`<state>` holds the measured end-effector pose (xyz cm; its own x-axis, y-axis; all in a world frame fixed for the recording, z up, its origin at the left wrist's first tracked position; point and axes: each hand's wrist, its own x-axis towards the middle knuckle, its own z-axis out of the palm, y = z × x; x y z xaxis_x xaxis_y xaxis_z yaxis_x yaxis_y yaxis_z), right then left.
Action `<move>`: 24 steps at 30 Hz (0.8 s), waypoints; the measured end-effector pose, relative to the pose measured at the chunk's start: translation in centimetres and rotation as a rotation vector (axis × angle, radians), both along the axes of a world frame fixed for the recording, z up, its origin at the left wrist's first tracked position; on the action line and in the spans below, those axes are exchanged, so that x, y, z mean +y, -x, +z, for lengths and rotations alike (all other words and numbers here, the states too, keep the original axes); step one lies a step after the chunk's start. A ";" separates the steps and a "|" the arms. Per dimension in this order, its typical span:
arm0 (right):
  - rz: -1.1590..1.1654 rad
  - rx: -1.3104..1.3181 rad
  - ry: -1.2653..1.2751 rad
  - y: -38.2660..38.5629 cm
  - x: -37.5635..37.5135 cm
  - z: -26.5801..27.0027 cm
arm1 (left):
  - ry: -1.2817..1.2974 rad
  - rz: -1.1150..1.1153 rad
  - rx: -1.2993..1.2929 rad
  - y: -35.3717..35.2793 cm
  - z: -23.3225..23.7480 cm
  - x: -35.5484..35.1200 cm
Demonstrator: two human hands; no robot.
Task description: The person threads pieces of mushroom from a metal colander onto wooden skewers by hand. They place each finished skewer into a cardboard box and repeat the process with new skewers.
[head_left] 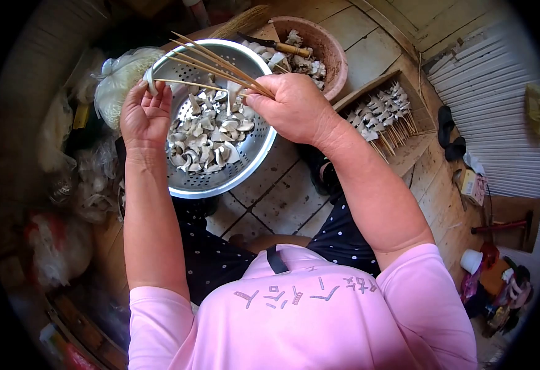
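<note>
My left hand [143, 120] pinches a pale mushroom piece [149, 80] over the left rim of a metal colander [261, 151]. My right hand [298, 108] is closed around several thin bamboo skewers [211, 60] that fan out to the left. One skewer points at the piece in my left hand; whether its tip has gone through cannot be made out. A whitish mushroom slice [233, 95] sits on that skewer, close to my right fingers. Beneath both hands, the colander holds many cut mushroom pieces [205, 135].
Behind the colander stands a reddish-brown basin [338, 58] with mushrooms and a wooden-handled knife [282, 47]. To the right, a cardboard box [424, 114] holds filled mushroom skewers [384, 114]. Plastic bags [125, 83] crowd the left. Dark sandals [446, 126] lie near the corrugated wall.
</note>
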<state>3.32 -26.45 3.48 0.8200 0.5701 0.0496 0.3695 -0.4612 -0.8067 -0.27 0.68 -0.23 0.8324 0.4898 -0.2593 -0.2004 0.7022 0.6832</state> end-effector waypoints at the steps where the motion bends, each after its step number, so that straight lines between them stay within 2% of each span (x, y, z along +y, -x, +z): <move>1: 0.000 0.000 0.000 0.0 0.0 0.0 | 0.000 0.000 0.000 0.0 0.0 0.0; 16: 0.004 0.059 0.038 0.0 -0.2 0.3 | -0.145 0.036 0.065 0.2 0.9 -0.7; 18: 0.002 0.054 0.048 0.0 -0.2 0.4 | -0.246 0.013 0.088 0.3 1.2 -0.8; 24: -0.003 0.091 0.007 -0.1 -0.5 0.4 | -0.292 -0.078 0.137 0.6 1.5 -0.6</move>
<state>3.40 -26.92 3.87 0.8225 0.5680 -0.0290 0.2935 -0.4676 -0.8338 -0.85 0.11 1.30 0.8374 0.4961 -0.2296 -0.0456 0.4819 0.8750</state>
